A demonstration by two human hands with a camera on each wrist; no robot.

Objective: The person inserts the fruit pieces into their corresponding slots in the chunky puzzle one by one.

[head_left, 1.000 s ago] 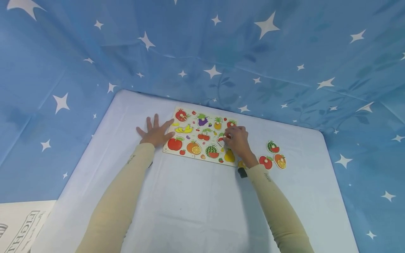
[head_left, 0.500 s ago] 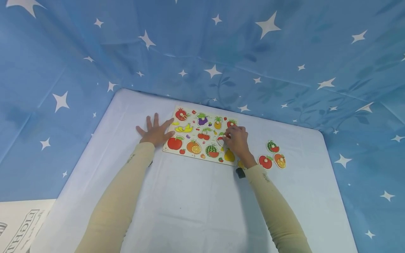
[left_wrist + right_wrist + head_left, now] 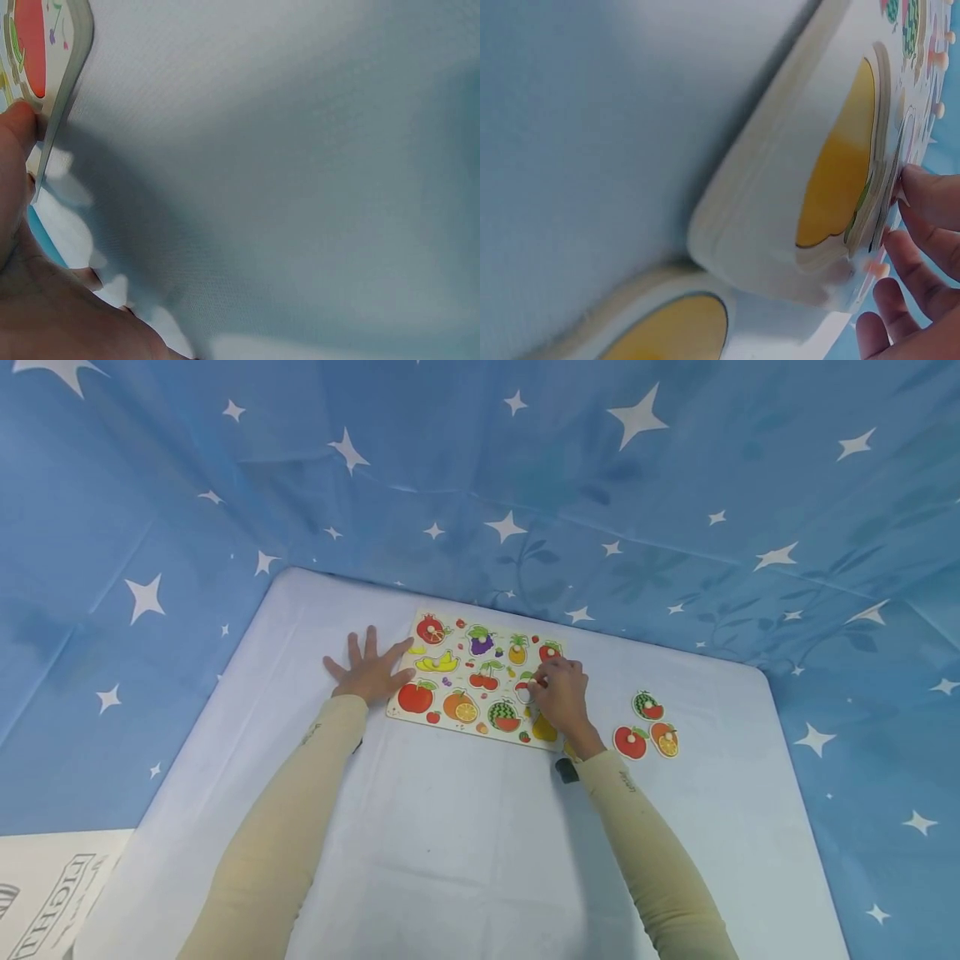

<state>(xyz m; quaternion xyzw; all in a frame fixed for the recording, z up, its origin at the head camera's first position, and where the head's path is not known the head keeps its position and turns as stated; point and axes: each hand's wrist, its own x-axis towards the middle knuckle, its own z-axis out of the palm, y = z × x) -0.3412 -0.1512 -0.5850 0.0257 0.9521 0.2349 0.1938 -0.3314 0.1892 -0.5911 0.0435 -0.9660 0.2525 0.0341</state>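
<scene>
A fruit peg puzzle board lies near the table's far edge. My left hand is spread at its left side; the thumb touches the board's edge in the left wrist view. Over the board's right part, my right hand pinches the knob of a red-and-white fruit puzzle piece, largely hidden by fingers. That piece sits at or just over the board; the right wrist view does not show whether it lies flat. Just nearer is the printed pear recess.
Loose on the table to the right are a watermelon piece, an apple piece and an orange piece. A yellow piece lies by the board's near right corner. Blue starry cloth hangs behind the table.
Almost nothing differs. My right hand keeps its pinch at the same spot with at most a slight wrist shift, and my left hand stays at the board's edge.
</scene>
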